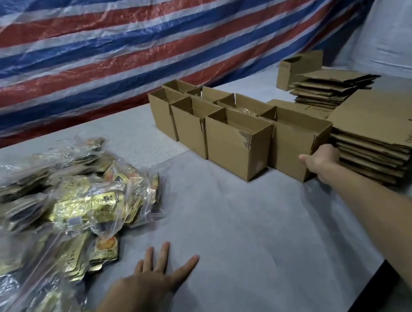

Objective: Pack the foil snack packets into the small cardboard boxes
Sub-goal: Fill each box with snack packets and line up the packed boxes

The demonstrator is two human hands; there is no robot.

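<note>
1. On the left of the grey table [236, 231], foil snack packets [80, 208] lie heaped inside clear plastic bags [117, 213].
2. Open small cardboard boxes [235, 149] stand packed together in rows at centre right.
3. The right hand [321, 163] grips the nearest box [293, 143] at its near corner, thumb on the front face.
4. The left hand [155, 276] rests flat on the table near the packets, fingers spread, holding nothing.
5. Stacks of flattened cardboard [374, 158] lie just right of the boxes, and a striped tarp [131, 47] hangs behind.
</note>
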